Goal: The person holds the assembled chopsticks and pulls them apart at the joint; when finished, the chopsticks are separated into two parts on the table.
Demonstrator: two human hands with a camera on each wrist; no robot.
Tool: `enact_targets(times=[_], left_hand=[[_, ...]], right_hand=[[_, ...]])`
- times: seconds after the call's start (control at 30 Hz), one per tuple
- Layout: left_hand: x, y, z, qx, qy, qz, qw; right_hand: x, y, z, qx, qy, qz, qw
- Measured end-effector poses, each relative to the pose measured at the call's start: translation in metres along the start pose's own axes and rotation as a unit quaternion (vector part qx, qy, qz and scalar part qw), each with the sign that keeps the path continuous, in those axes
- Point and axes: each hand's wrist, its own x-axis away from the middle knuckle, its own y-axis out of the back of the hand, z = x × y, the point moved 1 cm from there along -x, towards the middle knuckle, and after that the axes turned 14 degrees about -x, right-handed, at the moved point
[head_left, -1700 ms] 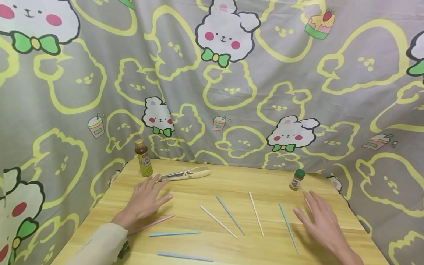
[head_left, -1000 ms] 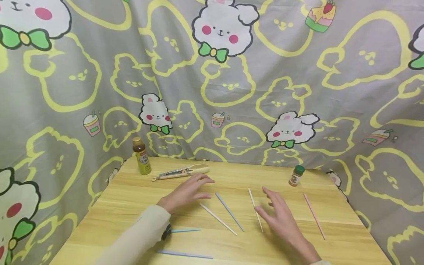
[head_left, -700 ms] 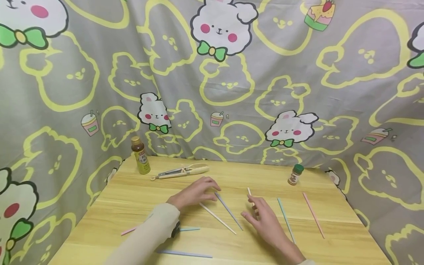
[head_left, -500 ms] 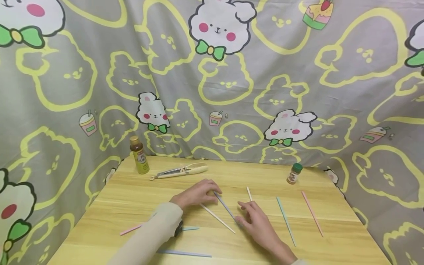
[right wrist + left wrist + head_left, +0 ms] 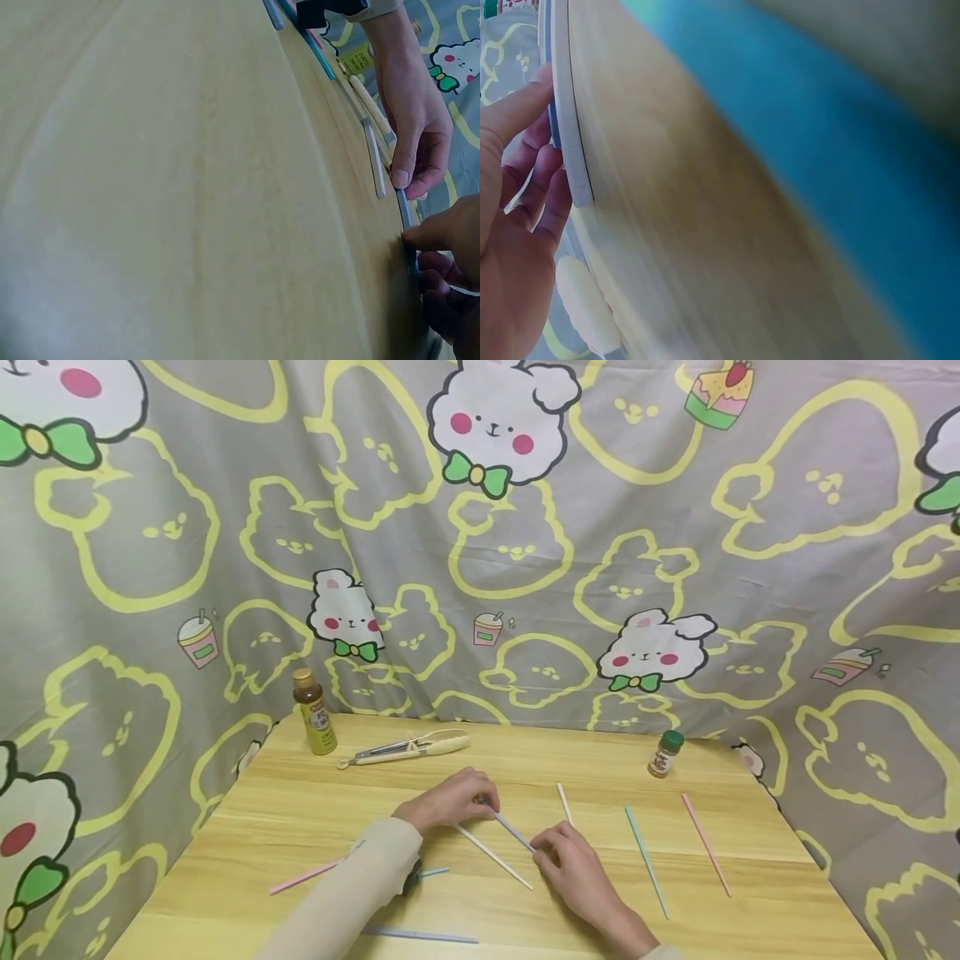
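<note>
A blue-violet chopstick (image 5: 513, 832) lies at the middle of the wooden table, held near both ends. My left hand (image 5: 453, 800) pinches its far end between thumb and fingers; the left wrist view shows this grip beside a white chopstick (image 5: 571, 142). At the nearer end, my right hand (image 5: 576, 864) pinches it with thumb and forefinger, covering that tip. The white chopstick slants just left of the held one. Another white chopstick (image 5: 564, 802) is partly hidden behind my right hand. In the right wrist view the blue-violet chopstick (image 5: 404, 208) spans both hands.
To the right lie a turquoise chopstick (image 5: 647, 862) and a pink one (image 5: 707, 845). My left sleeve partly covers another pink chopstick (image 5: 303, 878), a turquoise one (image 5: 435, 872) and a blue-violet one (image 5: 423, 935). Tongs (image 5: 442, 746), a sauce bottle (image 5: 318, 718) and a green-capped jar (image 5: 665, 754) stand or lie behind.
My left hand has come right and my right hand has come left, from wide apart to the middle. Their fingers have closed on the blue-violet chopstick's two ends.
</note>
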Motion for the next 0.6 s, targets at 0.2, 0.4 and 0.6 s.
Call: enact_targets(times=[0.2, 0.4, 0.6], left_hand=[[0.004, -0.003, 0.002, -0.024, -0.002, -0.007, 0.9997], [0.013, 0.000, -0.001, -0.026, 0.002, -0.026, 0.9993], [0.028, 0.006, -0.012, 0.040, 0.006, -0.037, 0.9985]], right_hand=[[-0.004, 0.000, 0.001, -0.009, -0.003, 0.002, 1.000], [-0.012, 0.008, 0.002, -0.024, -0.004, -0.005, 1.000], [-0.018, 0.020, 0.004, -0.073, 0.004, -0.004, 0.997]])
